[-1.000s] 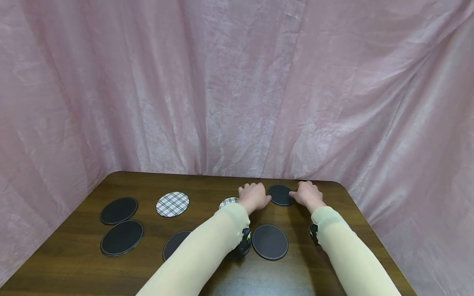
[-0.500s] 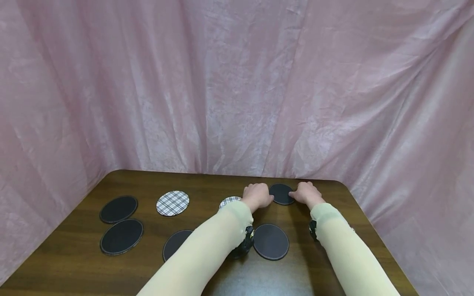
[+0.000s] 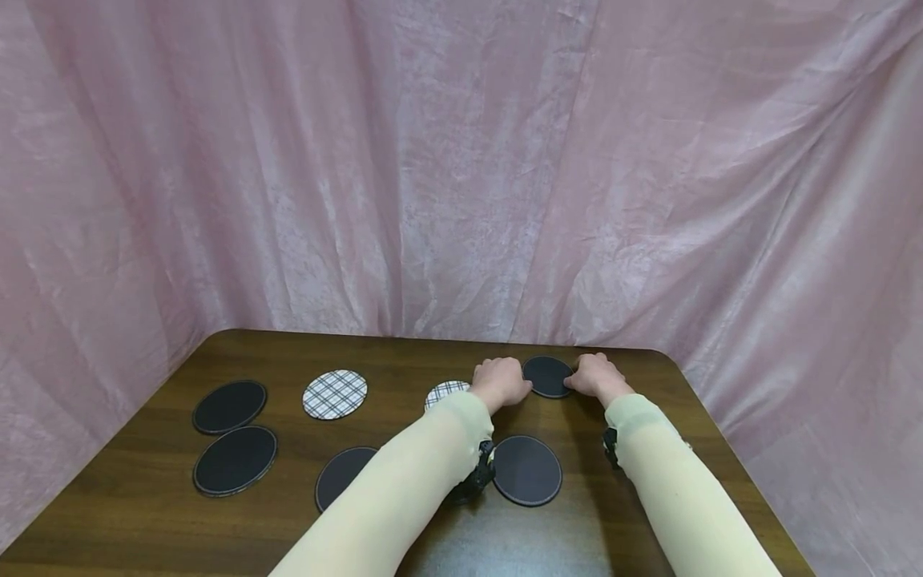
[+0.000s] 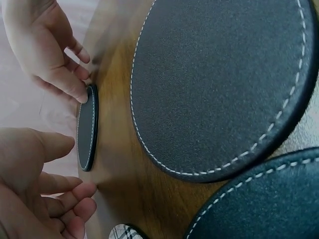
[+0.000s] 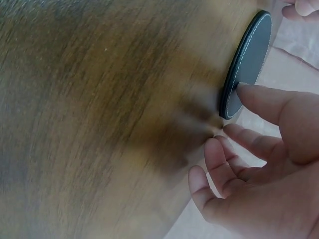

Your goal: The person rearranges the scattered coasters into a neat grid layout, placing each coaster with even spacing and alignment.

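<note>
While two hands (image 3: 499, 382) (image 3: 598, 377) flank one disc (image 3: 546, 377), two plaid discs (image 3: 335, 394) (image 3: 444, 392) show.

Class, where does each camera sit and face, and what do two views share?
Head: worn there, facing forward and down at a wooden table; sleeves, left hand, right hand show.
Left wrist: worn there, facing the far black coaster; both hands show.
Right wrist: worn there, facing table and coaster; right hand, left fingers show.
Wrist views share that coaster.

Soft light; pale glare on near tabletop (image 3: 534, 541); diffuse shadows.
</note>
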